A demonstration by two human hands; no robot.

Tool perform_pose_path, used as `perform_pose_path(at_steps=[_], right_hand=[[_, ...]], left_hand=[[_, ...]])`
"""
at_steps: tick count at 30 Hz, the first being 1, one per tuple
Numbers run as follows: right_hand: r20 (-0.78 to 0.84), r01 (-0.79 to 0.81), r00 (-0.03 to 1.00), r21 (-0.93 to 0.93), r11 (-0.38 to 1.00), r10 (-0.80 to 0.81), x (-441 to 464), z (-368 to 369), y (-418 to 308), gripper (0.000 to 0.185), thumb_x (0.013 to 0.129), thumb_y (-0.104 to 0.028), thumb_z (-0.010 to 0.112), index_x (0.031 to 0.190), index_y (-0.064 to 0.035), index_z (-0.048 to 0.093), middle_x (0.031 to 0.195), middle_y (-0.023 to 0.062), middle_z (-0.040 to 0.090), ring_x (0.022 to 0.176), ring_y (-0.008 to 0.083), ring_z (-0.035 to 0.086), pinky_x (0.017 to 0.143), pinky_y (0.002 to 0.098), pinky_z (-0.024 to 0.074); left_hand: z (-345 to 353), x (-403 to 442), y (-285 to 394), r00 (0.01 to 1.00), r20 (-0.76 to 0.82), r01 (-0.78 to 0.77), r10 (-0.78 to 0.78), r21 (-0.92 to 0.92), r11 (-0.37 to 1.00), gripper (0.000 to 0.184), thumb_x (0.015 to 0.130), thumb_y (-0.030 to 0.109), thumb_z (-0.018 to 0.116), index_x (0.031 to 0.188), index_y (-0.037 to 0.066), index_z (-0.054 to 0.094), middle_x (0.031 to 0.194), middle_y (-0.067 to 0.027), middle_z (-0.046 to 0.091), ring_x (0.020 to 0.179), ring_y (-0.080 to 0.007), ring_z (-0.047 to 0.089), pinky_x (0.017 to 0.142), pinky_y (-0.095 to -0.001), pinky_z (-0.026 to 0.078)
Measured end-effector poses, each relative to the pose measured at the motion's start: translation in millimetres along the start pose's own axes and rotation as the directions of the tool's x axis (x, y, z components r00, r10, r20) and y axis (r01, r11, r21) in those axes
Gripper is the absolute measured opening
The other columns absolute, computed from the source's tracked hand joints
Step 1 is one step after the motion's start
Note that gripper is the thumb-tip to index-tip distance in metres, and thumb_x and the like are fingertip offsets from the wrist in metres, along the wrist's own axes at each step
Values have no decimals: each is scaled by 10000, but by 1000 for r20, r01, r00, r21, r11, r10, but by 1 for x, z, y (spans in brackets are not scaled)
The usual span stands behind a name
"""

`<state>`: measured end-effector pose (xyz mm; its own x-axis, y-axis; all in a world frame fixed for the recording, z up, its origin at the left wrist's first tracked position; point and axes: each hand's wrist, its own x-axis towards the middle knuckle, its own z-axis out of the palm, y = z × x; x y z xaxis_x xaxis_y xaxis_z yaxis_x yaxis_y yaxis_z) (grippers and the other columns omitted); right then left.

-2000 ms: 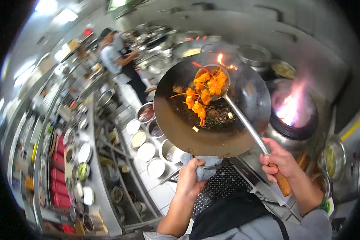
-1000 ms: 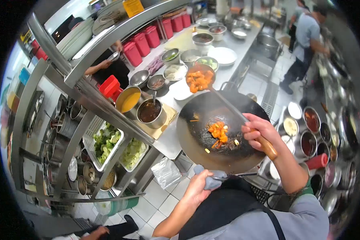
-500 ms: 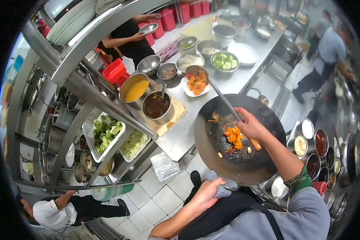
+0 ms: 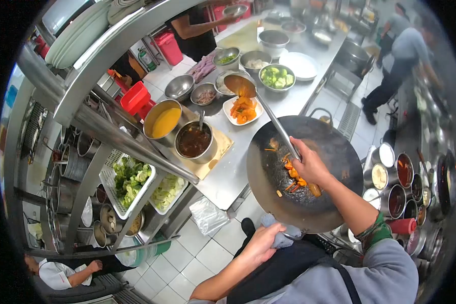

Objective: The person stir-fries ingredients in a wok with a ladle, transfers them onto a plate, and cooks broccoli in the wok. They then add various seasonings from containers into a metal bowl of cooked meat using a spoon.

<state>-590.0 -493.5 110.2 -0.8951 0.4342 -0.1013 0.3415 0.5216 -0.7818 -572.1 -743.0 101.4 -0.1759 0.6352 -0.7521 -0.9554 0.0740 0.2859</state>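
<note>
Wok (image 4: 334,152) beneath the right hand (image 4: 310,164)

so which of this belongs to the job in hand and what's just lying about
In use:
wok, some orange food in it
ladle, in the right grip
grey cloth, in the left grip
white dish, also holding orange food

Seemingly just lying about:
yellow sauce
dark sauce
broccoli
leafy greens
red bin

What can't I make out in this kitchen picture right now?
All in the head view:
Dark, round metal wok: its gripped part, covered by the left hand and crumpled grey cloth.
Long-handled metal ladle: most of its wooden grip, behind the right hand.
Black-clad standing person: head, cut off by the top edge.
Worker in the blue-grey shirt: hand details, blurred.
</note>
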Motion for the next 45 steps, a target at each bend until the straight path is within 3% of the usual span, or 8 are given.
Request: perform_pose_path(at_steps=[7,11,19,23,29,37,41,45], right_hand=[[58,-71,997,320,945,56,-8,3,-8,587,885,-70,549,1441,-114,366,746,57,575,552,125,552,498,307,453],[146,-215,976,714,667,159,-54,-38,-40,552,899,-36,518,1420,-129,364,673,-11,470,439,69,423,345,236,386],[55,-516,816,515,684,575,-195,-82,-31,524,888,-55,504,1390,-127,374,640,-17,437,443,79,419,361,257,382],[105,-526,739,707,473,666,-200,-52,-31,469,875,-61,517,1322,-120,386,670,-8,443,486,88,452,369,265,392],[390,-352,834,921,-166,391,-205,-21,-45,416,920,-41,494,1306,-150,380,791,25,452,501,67,422,374,262,408],[468,-356,855,843,-404,223,-212,-17,-27,417,941,-68,491,1330,-191,402,806,24,420,497,50,401,342,243,401],[418,-377,887,901,-217,198,-194,-26,-40,472,921,-44,490,1360,-180,383,785,27,427,475,49,399,345,244,412],[313,-397,911,845,358,270,-134,-36,-65,530,899,-25,520,1393,-135,362,720,11,471,476,51,437,358,240,411]], left_hand=[[-3,1,19,995,-18,-97,97,27,995,202,856,56,590,1040,-29,579,977,-113,654,842,-239,678,738,-395,571],[-15,7,28,990,-8,-141,141,34,989,230,853,59,590,1066,-27,579,994,-111,652,866,-241,674,739,-390,567],[-2,21,22,941,99,-338,323,217,916,301,861,-22,521,1130,27,396,1019,-63,549,935,-148,587,829,-317,506],[20,41,12,805,161,-588,572,354,727,339,848,-5,538,1107,31,321,967,-82,506,858,-146,574,769,-301,514],[41,62,34,932,132,-363,338,328,872,211,823,17,539,1012,54,453,895,-84,581,810,-228,638,744,-350,546],[19,49,65,998,31,-66,61,200,977,205,892,85,538,1069,-17,539,1018,-167,629,944,-300,657,810,-460,541],[1,46,70,997,66,-40,28,190,981,293,854,136,581,1113,6,546,1070,-168,633,924,-309,651,756,-454,546],[-6,36,64,993,114,-30,12,152,988,266,862,118,582,1096,-6,564,1019,-153,642,877,-290,665,710,-434,557]])
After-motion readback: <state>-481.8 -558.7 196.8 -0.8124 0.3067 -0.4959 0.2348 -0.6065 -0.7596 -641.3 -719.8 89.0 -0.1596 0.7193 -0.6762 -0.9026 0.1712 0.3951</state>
